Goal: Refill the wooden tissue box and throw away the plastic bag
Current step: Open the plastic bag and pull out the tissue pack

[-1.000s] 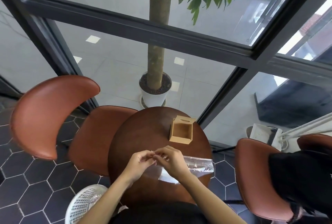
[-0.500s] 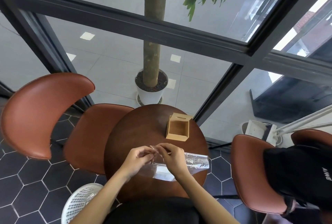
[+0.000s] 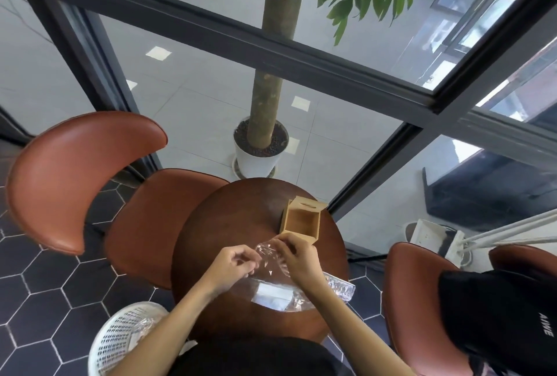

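Observation:
A wooden tissue box (image 3: 301,222) stands open and empty on the round brown table (image 3: 229,225), its slotted lid (image 3: 310,205) leaning behind it. A clear plastic bag (image 3: 271,282) with white tissues inside lies on the table's near side. My left hand (image 3: 230,267) pinches the bag's left edge. My right hand (image 3: 297,258) grips the bag's crumpled mouth just in front of the box.
A white perforated waste basket (image 3: 120,336) with plastic inside stands on the floor at lower left. Brown chairs flank the table, one at left (image 3: 75,177) and one at right (image 3: 416,294) with a black garment (image 3: 506,315). A potted tree (image 3: 262,149) stands beyond the glass.
My hands have moved apart, pulling the bag's mouth open. The right hand lifted the bag's edge toward the box. The camera dipped a little closer.

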